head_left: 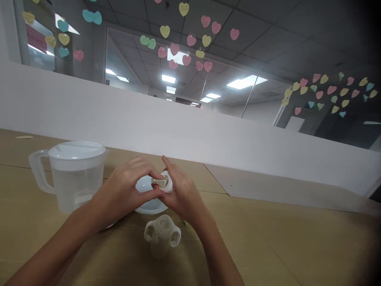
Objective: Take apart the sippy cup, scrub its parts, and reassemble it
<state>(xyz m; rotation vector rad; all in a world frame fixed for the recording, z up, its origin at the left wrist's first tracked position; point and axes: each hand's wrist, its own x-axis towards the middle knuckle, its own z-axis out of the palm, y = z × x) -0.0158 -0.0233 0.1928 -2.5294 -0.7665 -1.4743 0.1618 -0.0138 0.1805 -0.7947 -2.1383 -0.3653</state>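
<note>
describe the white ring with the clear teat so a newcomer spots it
On the tan table, a large translucent lidded pitcher stands at left. To its right, the left hand and right hand hold a small white ring with a clear teat pointing left. Unlike the two-handled translucent bottle standing below in view, it is held.

Bare forearms (71, 234) angled up from the bottom edge, the left hand (126, 182) pinching thumb to fingers just beside the cupped right hand (183, 190) near the frame's center.
</note>
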